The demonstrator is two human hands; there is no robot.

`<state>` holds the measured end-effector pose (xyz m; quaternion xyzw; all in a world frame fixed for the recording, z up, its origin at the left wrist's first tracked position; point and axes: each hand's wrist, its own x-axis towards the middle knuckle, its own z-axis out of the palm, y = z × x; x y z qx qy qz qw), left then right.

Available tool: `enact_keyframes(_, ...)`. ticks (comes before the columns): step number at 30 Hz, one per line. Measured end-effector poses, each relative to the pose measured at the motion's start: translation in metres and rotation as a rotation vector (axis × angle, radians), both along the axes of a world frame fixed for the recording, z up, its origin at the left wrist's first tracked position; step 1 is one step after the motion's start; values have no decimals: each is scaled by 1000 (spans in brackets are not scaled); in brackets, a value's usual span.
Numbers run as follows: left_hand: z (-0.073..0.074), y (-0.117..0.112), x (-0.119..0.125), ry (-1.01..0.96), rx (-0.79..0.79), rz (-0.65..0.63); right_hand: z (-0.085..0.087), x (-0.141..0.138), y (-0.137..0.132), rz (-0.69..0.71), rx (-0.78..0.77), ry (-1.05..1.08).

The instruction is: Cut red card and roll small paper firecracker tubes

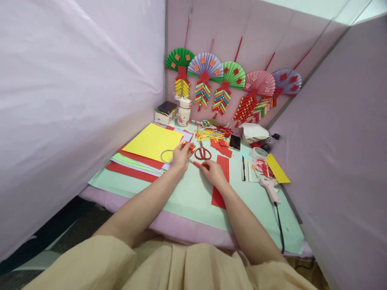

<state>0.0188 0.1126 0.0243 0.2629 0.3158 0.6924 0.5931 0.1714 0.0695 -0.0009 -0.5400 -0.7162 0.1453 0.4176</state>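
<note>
My left hand (pixel 180 156) is closed around a small red paper roll (pixel 189 146) with yellow ends, near the middle of the table. To its right, the fingers of my right hand (pixel 213 172) pinch a slim red stick (pixel 198 164) with a pale tip, whose exact kind I cannot make out. Just beyond both hands lie red-handled scissors (pixel 202 153). A red paper strip (pixel 223 169) runs partly beneath my right hand and forearm. Beside my left wrist, a thin metal ring (pixel 167 156) overlaps the yellow sheet (pixel 152 141) on the paper stack.
Paper strips (pixel 211 133), red scraps (pixel 221 147) and a phone (pixel 235 142) lie toward the back. On the right are a cutter knife (pixel 243 168), tape roll (pixel 259 153) and corded glue gun (pixel 270 190). A bottle (pixel 184 112) stands behind; paper fans (pixel 205 65) hang on the wall.
</note>
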Motion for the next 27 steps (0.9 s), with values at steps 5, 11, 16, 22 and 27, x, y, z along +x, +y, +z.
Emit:
enact_keyframes(5, -3, -14, 14, 74, 58, -119, 13, -6, -6, -57, 151, 90)
enact_keyframes(11, -10, -22, 21, 373, 255, -174, 18, -13, -11, 123, 198, 316)
enact_keyframes(16, -10, -27, 19, 523, 321, -188, 12, -10, -5, 136, 152, 349)
enact_keyframes(22, -8, -28, 19, 651, 336, -141, 11, -11, -6, 154, 99, 353)
enact_keyframes(27, -11, -26, 21, 655, 319, -130, 12, -12, -5, 188, 18, 391)
